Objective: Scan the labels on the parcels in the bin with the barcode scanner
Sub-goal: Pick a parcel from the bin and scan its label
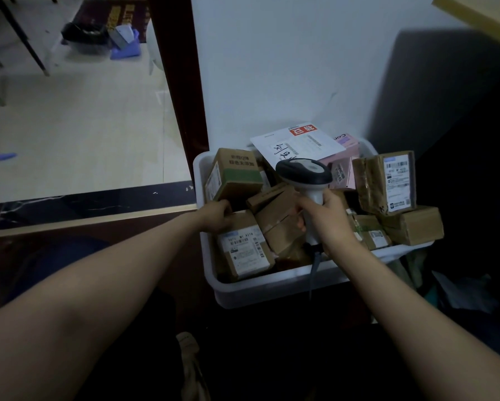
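A scanner [305,175] is gripped in the closed right hand [326,218] above a parcel-filled bin [271,287], while a labelled box [244,247] is clasped by the left hand [217,217], seemingly to expose its barcode.

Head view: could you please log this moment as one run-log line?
right hand: grips barcode scanner over white bin | left hand: on cardboard parcel, label up | scan: cannot tell
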